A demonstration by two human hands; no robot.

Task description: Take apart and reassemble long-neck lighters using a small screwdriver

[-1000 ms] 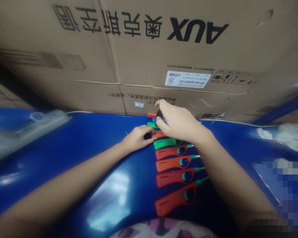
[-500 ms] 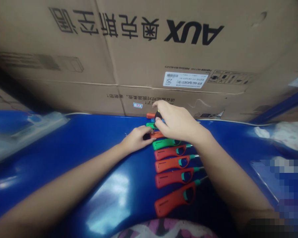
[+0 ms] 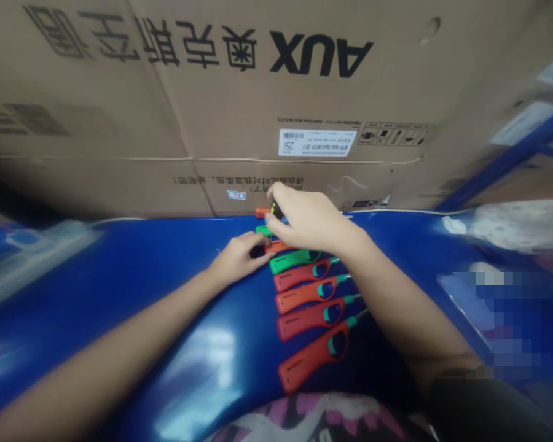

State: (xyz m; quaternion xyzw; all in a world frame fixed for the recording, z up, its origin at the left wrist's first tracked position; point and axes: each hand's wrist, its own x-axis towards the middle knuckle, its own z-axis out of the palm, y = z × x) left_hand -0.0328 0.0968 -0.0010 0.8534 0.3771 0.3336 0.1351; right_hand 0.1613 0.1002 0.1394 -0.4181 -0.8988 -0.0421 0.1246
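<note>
Saw a big brown box (image 3: 230,104) behind a blue table (image 3: 138,264) with a row of lighters (image 3: 301,297) on it. With the left hand (image 3: 238,256), pinched an orange lighter (image 3: 275,247); with the right hand (image 3: 313,220), gripped a black thing (image 3: 276,210).

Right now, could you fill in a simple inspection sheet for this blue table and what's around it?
Surface: glossy blue tabletop, with bright reflections.
Job's things: row of long-nosed lighters, red, orange and green; far ones partly hidden.
Clutter: clear plastic packaging left; pale patterned bundle right.
Hands: left hand at the handle end of an orange lighter; right hand grips a dark object, type unclear.
Cables: pale cord-like line along the back edge; can't tell whether it's a cable.
Surroundings: large AUX carton, printing upside down.
</note>
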